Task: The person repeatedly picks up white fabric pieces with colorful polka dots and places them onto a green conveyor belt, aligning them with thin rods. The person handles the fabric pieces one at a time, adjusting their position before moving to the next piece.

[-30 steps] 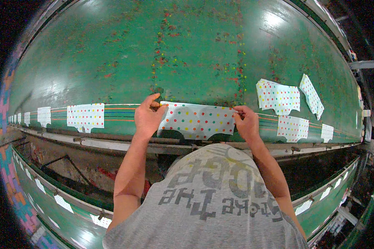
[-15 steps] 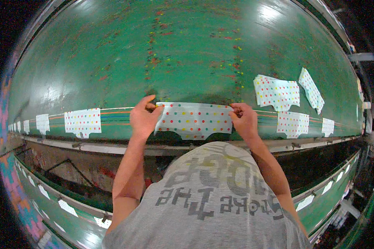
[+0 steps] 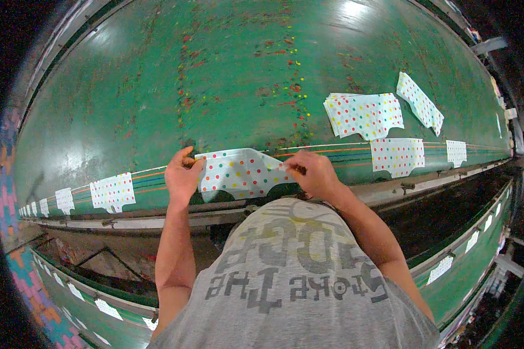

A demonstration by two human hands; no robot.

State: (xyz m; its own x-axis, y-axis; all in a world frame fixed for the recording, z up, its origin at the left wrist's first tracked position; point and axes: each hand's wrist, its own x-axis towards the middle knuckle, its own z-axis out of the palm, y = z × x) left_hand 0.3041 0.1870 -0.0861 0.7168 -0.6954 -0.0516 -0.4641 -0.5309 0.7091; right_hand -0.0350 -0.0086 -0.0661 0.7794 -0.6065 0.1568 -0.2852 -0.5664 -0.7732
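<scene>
A white cut fabric piece with red, green, yellow and orange dots [image 3: 239, 174] is stretched between my hands at the near edge of the green table. My left hand [image 3: 181, 178] pinches its upper left corner between thumb and fingers. At the other end my right hand [image 3: 317, 175] has its fingers closed on the right corner, where the cloth slopes down and is partly hidden by the hand. The lower edge has curved cutouts, and the cloth's middle looks slightly raised and creased.
Right of me lie a stack of dotted pieces [image 3: 364, 116] and a narrower stack [image 3: 420, 104]. Along the striped near edge, single dotted pieces lie flat at right [image 3: 398, 157] and left [image 3: 112, 192]. A metal rail [image 3: 151, 223] borders the green table [image 3: 244, 75]. Another table stands behind me.
My right hand has come inward and turned, and the fabric's right end now slants down instead of lying straight. The whole view has turned somewhat; my left hand still pinches its corner.
</scene>
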